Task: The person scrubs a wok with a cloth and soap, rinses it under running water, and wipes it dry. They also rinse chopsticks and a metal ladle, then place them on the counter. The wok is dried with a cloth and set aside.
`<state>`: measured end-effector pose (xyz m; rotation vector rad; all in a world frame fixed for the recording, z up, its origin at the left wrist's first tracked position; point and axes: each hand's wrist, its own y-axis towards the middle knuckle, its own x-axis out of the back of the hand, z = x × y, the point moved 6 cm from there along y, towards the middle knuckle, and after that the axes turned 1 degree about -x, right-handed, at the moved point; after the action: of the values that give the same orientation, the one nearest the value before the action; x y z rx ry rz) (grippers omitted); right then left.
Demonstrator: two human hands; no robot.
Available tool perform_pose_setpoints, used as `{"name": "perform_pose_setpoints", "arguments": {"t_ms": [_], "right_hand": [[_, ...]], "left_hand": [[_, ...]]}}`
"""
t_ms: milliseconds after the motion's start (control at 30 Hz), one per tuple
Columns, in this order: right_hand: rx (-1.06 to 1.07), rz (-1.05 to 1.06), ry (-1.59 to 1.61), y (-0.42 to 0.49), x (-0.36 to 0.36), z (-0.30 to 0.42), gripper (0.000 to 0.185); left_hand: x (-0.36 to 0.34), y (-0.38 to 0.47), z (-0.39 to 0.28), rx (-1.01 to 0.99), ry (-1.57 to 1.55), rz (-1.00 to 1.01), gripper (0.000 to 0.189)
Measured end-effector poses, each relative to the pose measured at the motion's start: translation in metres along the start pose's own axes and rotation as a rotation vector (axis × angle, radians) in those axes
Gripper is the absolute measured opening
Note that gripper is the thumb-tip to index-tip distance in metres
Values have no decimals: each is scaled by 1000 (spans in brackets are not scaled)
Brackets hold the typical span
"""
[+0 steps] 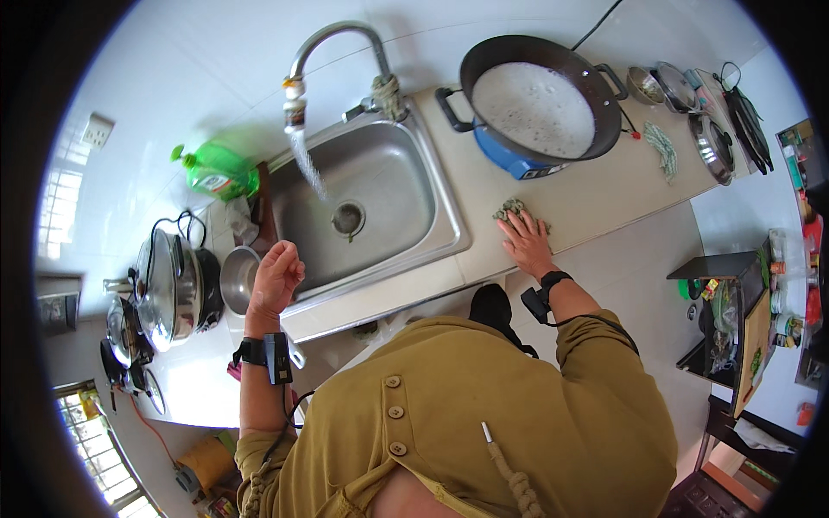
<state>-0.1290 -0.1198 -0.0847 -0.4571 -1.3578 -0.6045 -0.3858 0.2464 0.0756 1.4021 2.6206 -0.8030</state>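
My right hand [528, 245] lies with fingers spread on a bunched, greyish-green patterned cloth [511, 207] on the pale countertop. Over the left front corner of the stainless-steel sink [363, 259], my left hand [278, 275] is raised with curled fingers, and nothing shows in it. Water runs from the curved metal faucet [340, 27] into the sink, where a bit of green matter lies at the drain [348, 219]. A large dark two-handled pan [476, 61] holds foamy whitish liquid and stands on a blue appliance [502, 152] behind my right hand.
Left of the sink are a green pump bottle [217, 171], a metal bowl [238, 280] and a lidded pot [170, 288]. To the right lie a checked cloth [660, 149], a metal bowl [646, 85] and a lidded steel pan [712, 147]. A dark shelf [719, 265] stands farther right.
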Motion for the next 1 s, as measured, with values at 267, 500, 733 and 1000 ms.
{"name": "perform_pose_setpoints", "arguments": {"t_ms": [267, 500, 733, 1000], "right_hand": [[85, -238, 80, 57, 14, -42, 38], [65, -290, 85, 23, 50, -199, 33], [-600, -628, 1313, 146, 141, -334, 32], [-613, -117, 1995, 233, 155, -332, 33]], "left_hand": [[-110, 82, 28, 112, 9, -31, 10], [-200, 132, 23, 98, 19, -64, 26], [-255, 201, 20, 95, -175, -42, 34], [-266, 236, 39, 53, -531, -207, 31]]}}
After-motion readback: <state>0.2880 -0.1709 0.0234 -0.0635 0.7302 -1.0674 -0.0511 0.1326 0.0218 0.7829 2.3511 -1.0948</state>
